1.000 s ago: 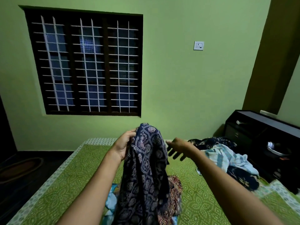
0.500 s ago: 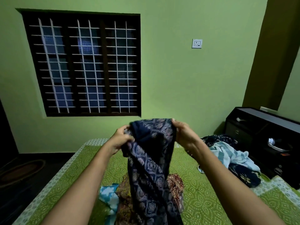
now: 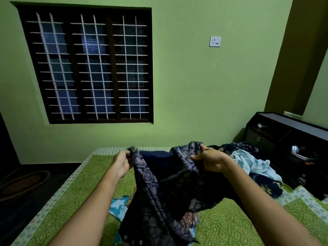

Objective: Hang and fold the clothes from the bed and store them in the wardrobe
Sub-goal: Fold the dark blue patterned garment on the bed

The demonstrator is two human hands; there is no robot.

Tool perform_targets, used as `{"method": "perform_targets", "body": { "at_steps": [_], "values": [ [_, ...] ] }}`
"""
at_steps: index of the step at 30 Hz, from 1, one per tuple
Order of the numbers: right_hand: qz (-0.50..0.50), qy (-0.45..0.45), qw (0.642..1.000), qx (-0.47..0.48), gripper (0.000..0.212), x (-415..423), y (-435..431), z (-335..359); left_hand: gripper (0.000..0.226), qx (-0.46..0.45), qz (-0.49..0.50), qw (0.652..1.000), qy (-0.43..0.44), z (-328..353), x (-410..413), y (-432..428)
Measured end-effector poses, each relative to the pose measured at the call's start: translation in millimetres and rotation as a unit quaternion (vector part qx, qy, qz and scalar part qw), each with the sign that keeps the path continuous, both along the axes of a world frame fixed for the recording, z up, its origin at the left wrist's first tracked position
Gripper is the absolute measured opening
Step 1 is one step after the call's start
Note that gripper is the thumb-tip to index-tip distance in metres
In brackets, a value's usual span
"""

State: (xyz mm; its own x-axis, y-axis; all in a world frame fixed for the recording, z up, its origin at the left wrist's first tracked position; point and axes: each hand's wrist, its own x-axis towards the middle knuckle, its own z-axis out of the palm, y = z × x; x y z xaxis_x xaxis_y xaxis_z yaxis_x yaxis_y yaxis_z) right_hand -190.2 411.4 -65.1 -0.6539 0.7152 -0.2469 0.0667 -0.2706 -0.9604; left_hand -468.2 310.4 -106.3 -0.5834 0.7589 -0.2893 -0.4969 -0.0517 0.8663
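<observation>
— Status of the hold?
— I see the navy printed garment (image 3: 159, 183) hanging above the bed (image 3: 230, 219), top edge running left-right; left hand (image 3: 122, 163) and right hand (image 3: 211, 161) each pinch one end, equally near.

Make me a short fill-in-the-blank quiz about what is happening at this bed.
1. The left hand and the right hand both hold the dark printed garment by its ____ edge.
2. The sheet on the bed is ____ in colour.
3. A pile of other clothes lies to the ____ of the right hand.
4. The window is on the wall to the ____ of the socket.

Missing words: top; green; right; left.
</observation>
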Motion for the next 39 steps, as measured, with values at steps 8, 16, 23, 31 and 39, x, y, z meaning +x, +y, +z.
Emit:
{"method": "perform_targets", "body": {
  "at_steps": [8,16,23,31,39],
  "values": [
    [-0.068,0.028,0.996,-0.059,0.036,14.4,15.8,2.9,0.065,-0.038,-0.091,0.991,-0.092,1.6,-22.7,1.3],
    [-0.087,0.199,0.968,-0.129,0.041,13.4,28.9,-0.3,0.027,0.099,-0.149,0.983,-0.026,27.5,4.5,-11.0],
    [-0.068,-0.48,0.839,0.245,0.04,13.5,43.4,-19.3,0.023,-0.177,-0.144,0.958,0.176,16.3,-0.2,-9.1],
    [-0.291,-0.179,0.919,0.198,0.029,-3.0,69.6,-44.8,0.043,-0.283,-0.139,0.78,0.54,5.0,19.0,9.0],
    [-0.262,-0.088,0.937,0.212,0.015,-10.5,40.2,-63.0,0.027,-0.129,0.081,0.791,0.593,8.7,41.8,9.6]
  ]
}}
